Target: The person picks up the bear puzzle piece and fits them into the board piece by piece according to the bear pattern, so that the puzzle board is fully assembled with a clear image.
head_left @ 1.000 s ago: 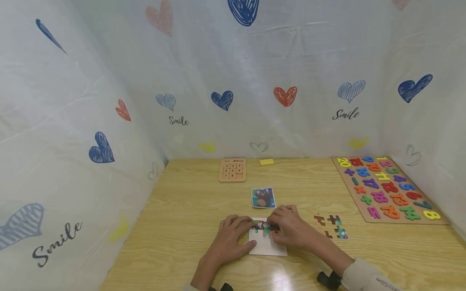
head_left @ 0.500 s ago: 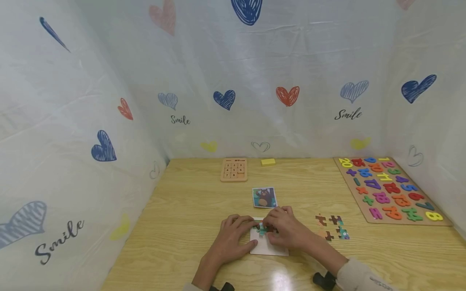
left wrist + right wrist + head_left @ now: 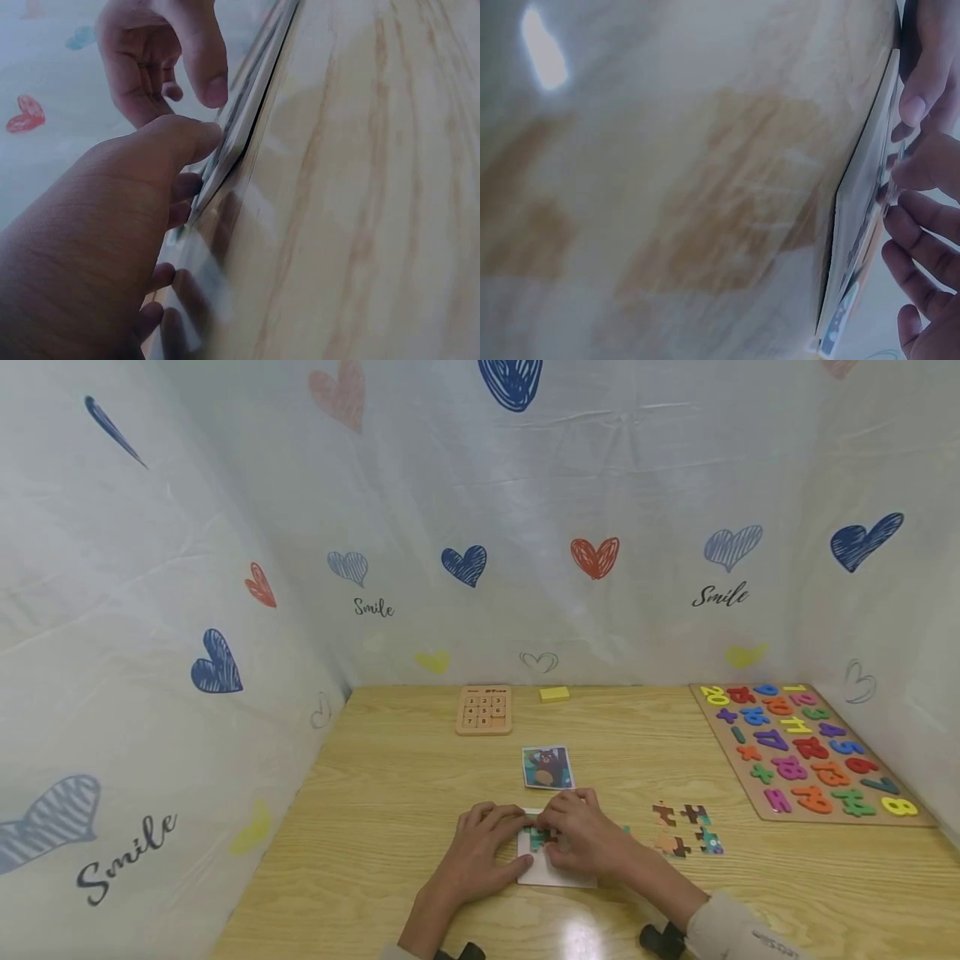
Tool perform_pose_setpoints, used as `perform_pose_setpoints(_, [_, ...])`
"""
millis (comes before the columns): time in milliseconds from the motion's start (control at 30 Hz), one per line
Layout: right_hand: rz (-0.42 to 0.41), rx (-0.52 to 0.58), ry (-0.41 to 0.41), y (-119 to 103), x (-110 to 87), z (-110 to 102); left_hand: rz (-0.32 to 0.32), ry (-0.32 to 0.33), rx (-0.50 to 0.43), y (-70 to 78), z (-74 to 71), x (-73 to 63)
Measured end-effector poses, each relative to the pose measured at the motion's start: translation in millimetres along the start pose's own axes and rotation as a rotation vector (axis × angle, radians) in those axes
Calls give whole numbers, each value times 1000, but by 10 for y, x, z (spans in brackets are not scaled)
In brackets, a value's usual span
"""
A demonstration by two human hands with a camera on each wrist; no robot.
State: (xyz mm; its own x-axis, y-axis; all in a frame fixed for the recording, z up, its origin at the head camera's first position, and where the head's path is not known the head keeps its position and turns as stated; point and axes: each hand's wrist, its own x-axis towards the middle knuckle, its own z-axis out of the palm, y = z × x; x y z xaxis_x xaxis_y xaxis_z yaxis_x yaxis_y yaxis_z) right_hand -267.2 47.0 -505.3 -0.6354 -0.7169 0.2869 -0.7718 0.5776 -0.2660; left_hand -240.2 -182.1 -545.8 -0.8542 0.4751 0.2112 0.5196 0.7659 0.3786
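In the head view, a white puzzle board (image 3: pixel 558 875) lies at the front middle of the table, with a few teal picture pieces (image 3: pixel 536 839) along its top. My left hand (image 3: pixel 480 852) holds the board's left side, index finger at the top corner and thumb lower on the edge. Over the board's upper part, my right hand (image 3: pixel 581 835) pinches a puzzle piece, mostly hidden under its fingers. The left wrist view shows my left thumb (image 3: pixel 199 139) at the board's edge. Beyond the board lies a bear picture card (image 3: pixel 547 767).
Several loose puzzle pieces (image 3: pixel 694 814) lie right of the board, partly behind the right forearm. Farther back are a wooden sliding number puzzle (image 3: pixel 483 710) and a yellow block (image 3: pixel 554 694). A board of coloured numbers (image 3: pixel 810 752) lies at the right, beside the heart-printed curtain (image 3: pixel 540 610).
My right hand has slid left across the top of the board, covering more of the pieces there. More loose pieces show behind its forearm. The left hand has stayed on the board.
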Motion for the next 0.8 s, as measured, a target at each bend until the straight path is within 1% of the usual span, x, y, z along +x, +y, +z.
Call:
perform_pose_setpoints(267, [-1, -35, 5, -16, 28, 39, -9, -7, 9, 10, -14, 5])
perform_pose_setpoints(567, [1, -71, -9, -39, 55, 90, -9, -2, 29, 9, -7, 0])
perform_pose_setpoints(700, [-13, -97, 11, -48, 47, 99, -2, 6, 27, 9, -5, 2])
perform_pose_setpoints(800, [-49, -119, 40, -57, 31, 104, 3, 6, 23, 5, -4, 0])
